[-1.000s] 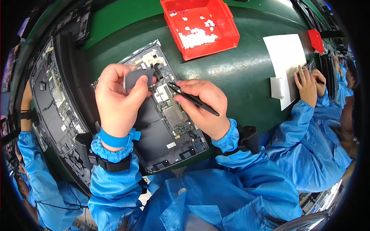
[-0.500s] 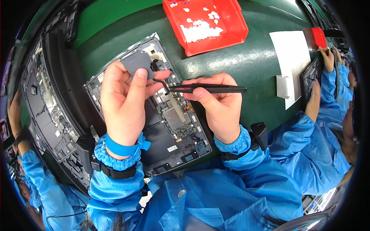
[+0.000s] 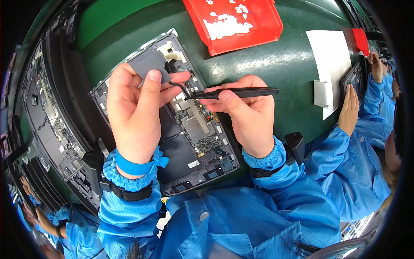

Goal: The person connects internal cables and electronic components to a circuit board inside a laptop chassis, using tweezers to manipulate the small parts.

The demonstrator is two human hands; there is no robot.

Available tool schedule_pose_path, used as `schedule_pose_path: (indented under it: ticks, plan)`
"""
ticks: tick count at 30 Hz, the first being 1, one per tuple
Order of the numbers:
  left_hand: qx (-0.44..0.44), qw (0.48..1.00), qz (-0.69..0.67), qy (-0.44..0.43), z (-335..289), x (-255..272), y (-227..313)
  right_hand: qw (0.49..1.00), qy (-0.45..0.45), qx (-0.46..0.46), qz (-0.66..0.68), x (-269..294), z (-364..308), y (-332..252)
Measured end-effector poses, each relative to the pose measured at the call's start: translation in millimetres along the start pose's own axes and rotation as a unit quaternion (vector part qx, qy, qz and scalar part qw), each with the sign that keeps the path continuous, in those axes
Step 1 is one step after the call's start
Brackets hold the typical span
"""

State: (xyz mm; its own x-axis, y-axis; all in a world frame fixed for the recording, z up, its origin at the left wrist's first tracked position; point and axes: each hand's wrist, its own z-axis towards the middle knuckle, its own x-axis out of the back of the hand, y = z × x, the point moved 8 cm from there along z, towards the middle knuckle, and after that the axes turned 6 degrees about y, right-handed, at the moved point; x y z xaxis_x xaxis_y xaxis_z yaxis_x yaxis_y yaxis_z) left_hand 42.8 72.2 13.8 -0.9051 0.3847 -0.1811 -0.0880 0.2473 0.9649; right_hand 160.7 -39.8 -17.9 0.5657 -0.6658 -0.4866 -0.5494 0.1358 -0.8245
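Note:
Pinched between thumb and fingers of my left hand (image 3: 136,114) is a flat, dark grey rectangular part (image 3: 148,64) with a black ribbon cable (image 3: 180,86) coming off it. My right hand (image 3: 255,118) grips black tweezers (image 3: 252,92) lying nearly level, their tips pointing left at the end of the cable. Whether the tips close on the cable cannot be made out. Below both hands lies an opened tablet-like device (image 3: 177,157), its circuit board (image 3: 198,129) and dark inner panels exposed. My left hand covers part of its left side.
A red tray (image 3: 269,30) with small white pieces stands at the far side. Right of centre lies a white sheet (image 3: 330,56) with a small white folded piece (image 3: 321,93). More opened devices (image 3: 47,112) fill the left. A co-worker's hand (image 3: 349,112) is at a device on the right.
The view has shifted slightly, and the tray sits higher in it. My hands keep their holds with little movement. Co-workers at both sides have moved their hands.

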Motion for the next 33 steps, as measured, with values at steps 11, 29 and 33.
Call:
schedule_pose_path:
  ticks: [11,29,33]
  plan:
    - [0.01,1.0,0.005,-0.008,2.5,-3.0,-3.1,1.0,0.006,-0.009,0.007,0.8,3.4,0.3]
    - [-0.059,0.996,0.059,0.04,11.8,3.4,-7.7,0.989,0.092,0.081,-0.079,9.0,9.0,-2.4]
    - [-0.059,0.996,0.057,0.04,12.3,3.3,-7.7,0.987,0.098,0.086,-0.092,8.4,9.4,-3.7]
